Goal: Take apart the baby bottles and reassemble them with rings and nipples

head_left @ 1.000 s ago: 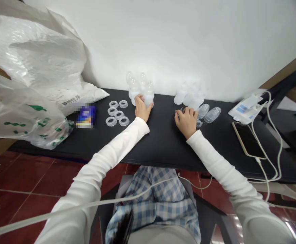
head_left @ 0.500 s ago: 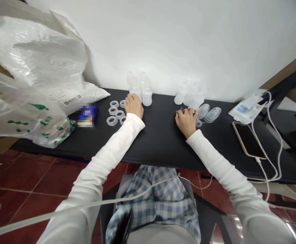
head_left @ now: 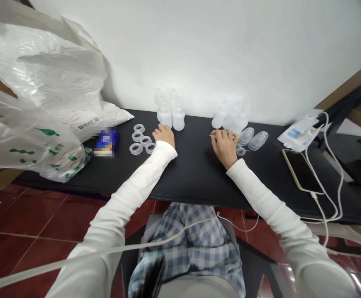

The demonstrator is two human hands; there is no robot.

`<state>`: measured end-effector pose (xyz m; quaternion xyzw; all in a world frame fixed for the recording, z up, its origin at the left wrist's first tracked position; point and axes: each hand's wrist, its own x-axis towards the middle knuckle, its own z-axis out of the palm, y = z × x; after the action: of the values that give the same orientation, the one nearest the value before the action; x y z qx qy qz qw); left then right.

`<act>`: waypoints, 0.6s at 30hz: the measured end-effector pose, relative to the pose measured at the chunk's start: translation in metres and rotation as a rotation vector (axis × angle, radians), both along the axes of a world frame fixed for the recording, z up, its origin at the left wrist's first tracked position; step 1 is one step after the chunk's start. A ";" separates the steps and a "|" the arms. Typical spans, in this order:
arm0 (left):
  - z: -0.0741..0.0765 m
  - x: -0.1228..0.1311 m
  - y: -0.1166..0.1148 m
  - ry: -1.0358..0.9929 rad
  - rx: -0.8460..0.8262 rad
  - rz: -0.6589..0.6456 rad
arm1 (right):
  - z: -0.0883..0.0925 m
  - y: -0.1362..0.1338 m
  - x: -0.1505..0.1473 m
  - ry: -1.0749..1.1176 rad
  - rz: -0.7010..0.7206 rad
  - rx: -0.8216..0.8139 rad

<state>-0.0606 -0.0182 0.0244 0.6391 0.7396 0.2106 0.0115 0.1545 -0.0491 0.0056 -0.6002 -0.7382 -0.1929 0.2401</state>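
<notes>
My left hand (head_left: 164,135) rests knuckles-up on the black table (head_left: 195,174), fingers curled shut, right beside several clear plastic rings (head_left: 143,140). Just beyond it, a cluster of capped frosted bottles (head_left: 170,112) stands at the wall. My right hand (head_left: 225,145) is closed in a pinch on a small clear piece (head_left: 213,135) at its fingertips. Behind the right hand lie several uncapped frosted bottles (head_left: 230,118). Two clear dome caps (head_left: 253,138) and a small clear nipple-like part (head_left: 240,151) lie to its right.
Large white plastic bags (head_left: 44,95) fill the table's left end, with a blue packet (head_left: 106,141) beside them. At the right lie a phone (head_left: 301,170), white cables (head_left: 329,165) and a white box (head_left: 298,131). The white wall closes the back.
My left hand let go of the capped bottles and drew back left to the rings; one ring near it is no longer seen. My right hand shifted slightly left, lifting a clear piece.
</notes>
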 end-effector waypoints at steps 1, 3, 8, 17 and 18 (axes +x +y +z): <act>-0.002 0.008 -0.003 0.002 0.000 -0.033 | -0.001 0.001 0.000 0.018 0.014 0.002; -0.010 0.023 -0.007 -0.005 0.017 -0.137 | -0.002 0.002 0.001 0.059 0.041 0.003; -0.034 0.044 0.000 -0.454 0.129 -0.601 | -0.004 0.004 0.003 0.187 0.077 0.034; -0.017 0.036 0.005 -1.788 -0.345 -0.381 | -0.009 0.003 0.000 0.453 0.238 0.118; -0.015 0.036 0.003 -1.823 -0.379 -0.385 | -0.010 0.002 -0.001 0.467 0.279 0.108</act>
<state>-0.0246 -0.0151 0.0099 0.3271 0.3496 0.4990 0.7223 0.1536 -0.0467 -0.0042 -0.5071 -0.7272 -0.0535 0.4596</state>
